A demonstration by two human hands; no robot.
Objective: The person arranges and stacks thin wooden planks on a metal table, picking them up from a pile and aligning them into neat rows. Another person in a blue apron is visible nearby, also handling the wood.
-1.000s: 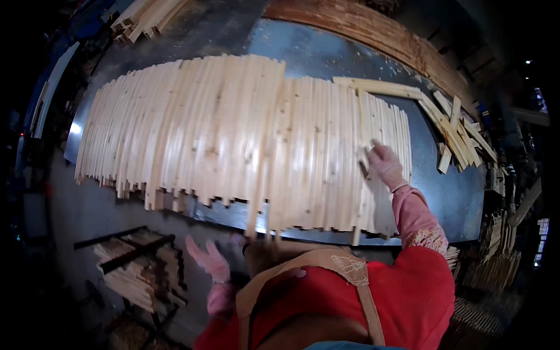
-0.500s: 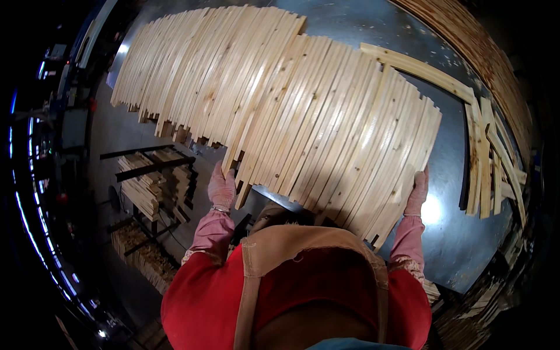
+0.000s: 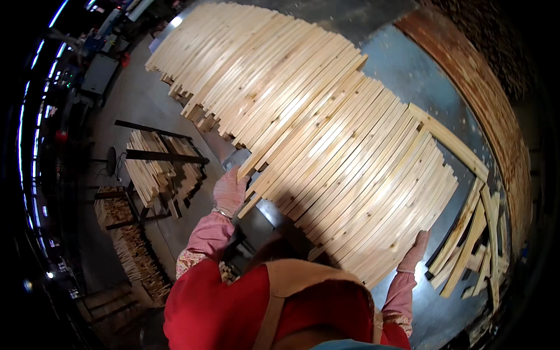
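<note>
A broad layer of pale wooden strips [image 3: 326,151], laid side by side with uneven ends, spreads across a metal-topped table [image 3: 392,53]. My left hand [image 3: 229,192], in a pinkish glove, is closed at the near end of a strip that juts out around the middle of the layer. At the layer's right end, my gloved right hand [image 3: 413,252] lies along the outermost strip, fingers stretched out and touching its side. The undersides of both hands are hidden. A longer strip [image 3: 449,140] lies slantwise beyond the layer's right part.
Loose strips [image 3: 466,245] lie crisscrossed at the table's right. A long reddish-brown wooden stack [image 3: 461,70] borders the far right. On the left floor stand a dark metal rack [image 3: 166,156] with strips and more bundled strips [image 3: 137,256]. A grey cabinet [image 3: 100,73] stands farther back.
The view has turned, so the layer, table and loose strips appear swung clockwise. Both hands keep about the same places on the strips.
</note>
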